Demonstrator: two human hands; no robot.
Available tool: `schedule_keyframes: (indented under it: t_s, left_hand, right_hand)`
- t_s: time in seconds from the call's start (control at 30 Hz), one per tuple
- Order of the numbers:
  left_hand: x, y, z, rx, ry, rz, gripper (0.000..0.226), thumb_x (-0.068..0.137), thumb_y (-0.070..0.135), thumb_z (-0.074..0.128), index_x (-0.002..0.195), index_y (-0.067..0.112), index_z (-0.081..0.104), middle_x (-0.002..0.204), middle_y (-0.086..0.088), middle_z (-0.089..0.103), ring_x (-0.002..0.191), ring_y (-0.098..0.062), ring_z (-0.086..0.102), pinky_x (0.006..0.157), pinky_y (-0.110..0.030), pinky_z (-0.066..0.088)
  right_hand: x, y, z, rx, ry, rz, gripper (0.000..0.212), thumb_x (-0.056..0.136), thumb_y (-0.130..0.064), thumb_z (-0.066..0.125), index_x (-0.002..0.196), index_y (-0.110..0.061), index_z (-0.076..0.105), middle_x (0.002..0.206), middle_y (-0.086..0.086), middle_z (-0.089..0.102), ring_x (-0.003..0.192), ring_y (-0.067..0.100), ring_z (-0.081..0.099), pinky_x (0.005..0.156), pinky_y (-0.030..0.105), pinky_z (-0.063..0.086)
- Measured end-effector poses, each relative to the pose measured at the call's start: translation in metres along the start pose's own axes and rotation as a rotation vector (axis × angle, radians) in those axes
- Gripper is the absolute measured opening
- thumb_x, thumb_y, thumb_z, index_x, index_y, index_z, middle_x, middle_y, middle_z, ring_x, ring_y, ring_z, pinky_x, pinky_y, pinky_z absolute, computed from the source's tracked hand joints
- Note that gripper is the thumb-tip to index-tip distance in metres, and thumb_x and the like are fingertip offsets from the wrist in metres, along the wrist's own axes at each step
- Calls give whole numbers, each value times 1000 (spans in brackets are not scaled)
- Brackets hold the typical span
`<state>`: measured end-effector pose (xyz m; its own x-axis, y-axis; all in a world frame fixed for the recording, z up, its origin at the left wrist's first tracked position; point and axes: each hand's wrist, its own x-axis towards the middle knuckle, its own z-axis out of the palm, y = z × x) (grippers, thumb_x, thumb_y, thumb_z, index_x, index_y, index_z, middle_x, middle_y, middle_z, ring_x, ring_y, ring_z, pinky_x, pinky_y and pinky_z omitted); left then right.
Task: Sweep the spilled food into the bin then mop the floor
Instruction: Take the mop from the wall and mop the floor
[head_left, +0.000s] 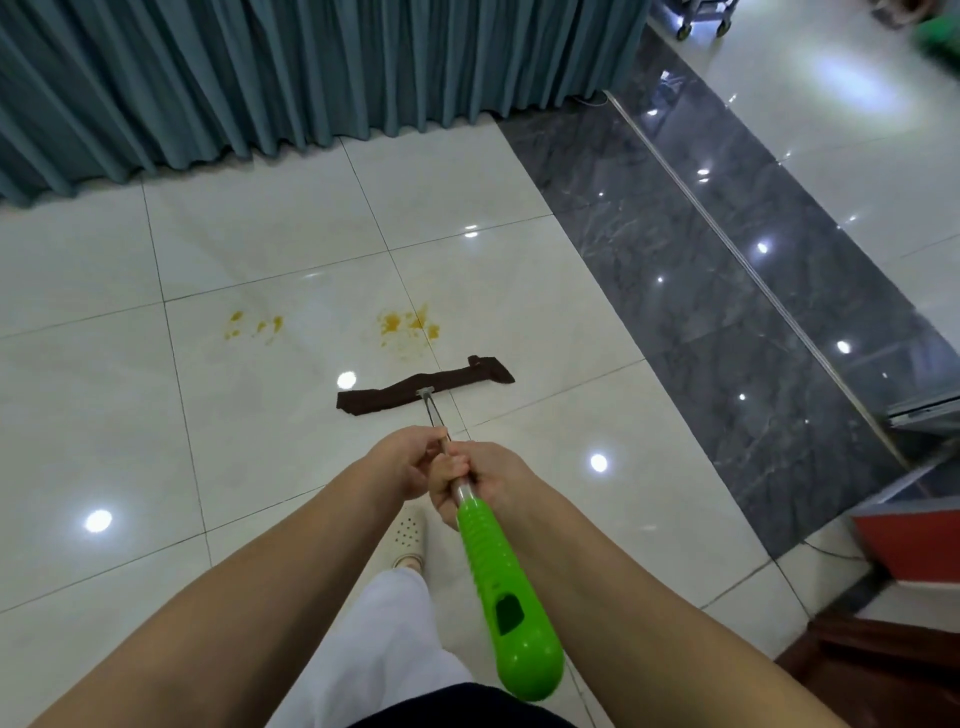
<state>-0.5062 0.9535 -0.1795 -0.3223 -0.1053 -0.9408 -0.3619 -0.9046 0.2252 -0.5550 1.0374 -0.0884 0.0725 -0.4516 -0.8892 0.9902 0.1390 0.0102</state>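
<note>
Left hand (410, 460) and right hand (485, 475) both clenched around the metal shaft of the mop (441, 441), close together, just ahead of the green handle grip (506, 597) that projects back toward the body. Shaft running forward and down to a dark brown mop cloth (423, 387), lying flat but slightly rumpled on the pale tiled floor (260, 249), its right end folded over. Just beyond the cloth, a yellow-orange stain (408, 327); a second, smaller stain (254, 326) well to its left. No solid food and no bin visible, so sweeping judged complete and mopping in hand. Beyond the stains, a teal curtain (260, 78) hanging to floor level; to the right, a dark marble strip (701, 270). Risks as judged: folded cloth end passing over residue without contact; a forward push spreading stain toward the curtain hem; glossy wet tile slippery beneath the pale shoe (408, 535).
</note>
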Motion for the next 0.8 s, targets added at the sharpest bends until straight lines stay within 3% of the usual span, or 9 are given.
schedule_keyframes:
  t_s: [0.1,0.17,0.33,0.4,0.53,0.67,0.8]
  left_hand:
    - [20,42,12,13,-22,35,36,97,26,49,69,4,50,65,-7,53,60,-16,55,64,-24,49]
    - [29,71,19,38,-23,38,36,97,28,48,69,5,50,71,-6,51,64,-15,51,66,-23,46]
    - [48,141,32,39,-18,50,35,97,27,48,69,6,49,67,-4,49,60,-12,49,50,-19,47]
    - [56,163,37,48,10,52,33,95,32,50,71,9,50,66,-1,50,56,-9,51,55,-19,40]
    - [71,196,46,20,34,34,37,96,26,53,64,9,47,38,-1,49,28,-8,49,43,-16,44]
    - [77,207,58,24,25,27,31,94,25,55,70,7,51,36,-1,53,34,-8,52,51,-15,43]
    - [83,203,72,35,-26,-9,32,95,24,53,69,6,53,40,-3,56,36,-8,50,40,-15,45]
  right_hand:
    - [12,-35,27,-12,0,4,35,101,-9,34,67,-5,43,33,5,36,16,8,30,21,13,27]
    - [23,-59,45,-13,-4,12,34,100,-8,35,67,-6,43,34,4,36,17,9,30,21,13,27]
    - [49,-112,91,-7,-16,51,35,100,-8,32,66,-7,42,36,4,37,17,10,32,20,14,27]
    - [57,-130,106,-4,-4,52,35,100,-7,33,66,-7,43,41,4,38,17,10,31,20,14,26]
    - [68,-155,125,0,42,19,31,99,-6,38,69,-3,47,54,7,45,17,9,33,19,14,25]
    - [69,-173,121,22,51,-7,22,95,-1,42,75,0,51,49,17,52,19,10,39,22,14,32]
    - [72,-188,105,79,25,-36,20,95,3,41,80,3,55,57,22,54,26,13,50,26,16,40]
